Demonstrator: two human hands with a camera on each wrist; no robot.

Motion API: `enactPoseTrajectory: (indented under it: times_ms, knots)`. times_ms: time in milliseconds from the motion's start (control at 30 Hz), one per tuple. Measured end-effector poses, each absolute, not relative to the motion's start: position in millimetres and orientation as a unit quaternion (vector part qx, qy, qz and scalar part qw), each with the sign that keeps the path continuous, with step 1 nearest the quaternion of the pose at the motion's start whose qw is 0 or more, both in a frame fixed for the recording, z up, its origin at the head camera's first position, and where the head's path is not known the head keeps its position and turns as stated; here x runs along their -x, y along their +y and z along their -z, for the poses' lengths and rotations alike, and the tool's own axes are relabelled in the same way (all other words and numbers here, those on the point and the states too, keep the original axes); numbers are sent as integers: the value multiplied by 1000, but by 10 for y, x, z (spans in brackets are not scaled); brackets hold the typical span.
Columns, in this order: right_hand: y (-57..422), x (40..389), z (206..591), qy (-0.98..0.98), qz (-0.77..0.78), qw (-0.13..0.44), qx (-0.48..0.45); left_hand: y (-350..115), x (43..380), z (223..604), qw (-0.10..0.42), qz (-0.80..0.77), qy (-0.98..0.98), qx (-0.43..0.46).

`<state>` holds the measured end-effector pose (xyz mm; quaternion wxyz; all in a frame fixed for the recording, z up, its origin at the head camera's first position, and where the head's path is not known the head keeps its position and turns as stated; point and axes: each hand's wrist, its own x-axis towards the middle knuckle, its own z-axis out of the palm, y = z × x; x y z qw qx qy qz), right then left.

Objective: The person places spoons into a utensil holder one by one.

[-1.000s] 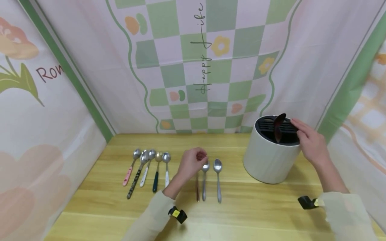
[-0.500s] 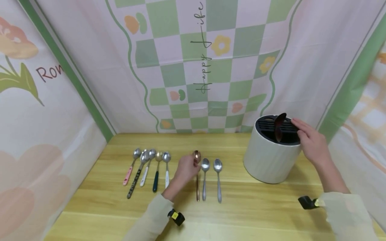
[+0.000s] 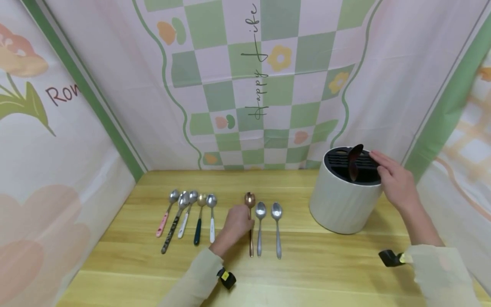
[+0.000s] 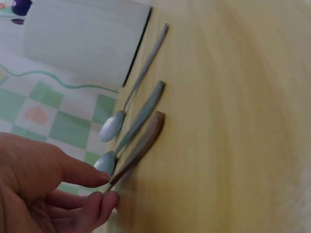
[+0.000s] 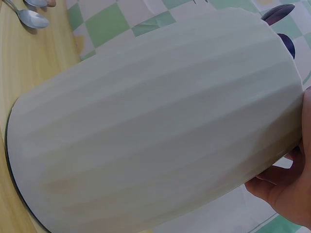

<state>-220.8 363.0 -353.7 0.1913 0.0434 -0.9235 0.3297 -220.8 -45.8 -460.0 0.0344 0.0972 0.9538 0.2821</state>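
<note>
My left hand (image 3: 235, 221) pinches the handle of a copper-coloured spoon (image 3: 249, 198) that lies on the table; in the left wrist view the thumb and fingertips meet just below its bowl. To its right lie two silver spoons, a nearer one (image 3: 260, 209) and a farther one (image 3: 276, 209). At the right stands a white utensil holder (image 3: 341, 209) with a slotted black top. My right hand (image 3: 399, 183) grips its upper right rim, fingers along the edge. Two dark spoon bowls (image 3: 356, 152) stick up from the holder.
Left of my left hand, several spoons lie in a row, among them a pink-handled one (image 3: 163, 224), a dark green-handled one (image 3: 197, 230) and a white-handled one (image 3: 212, 228). Behind the wooden table (image 3: 291, 277) hangs a green checked cloth (image 3: 245, 85).
My left hand has come down from above the copper spoon's bowl to its handle and now pinches it. The right hand has stayed on the holder's rim.
</note>
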Motion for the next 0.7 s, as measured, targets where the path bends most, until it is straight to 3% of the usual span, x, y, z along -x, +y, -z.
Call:
enactPoseTrajectory:
  times_ms: [367, 700]
  knots:
    - [3605, 2186, 3514, -922, -334, 190, -47, -385, 2226, 4611, 24, -233, 968, -90]
    - [3610, 2178, 3514, -923, -331, 191, -48, -425, 2258, 4629, 53, -271, 958, -82]
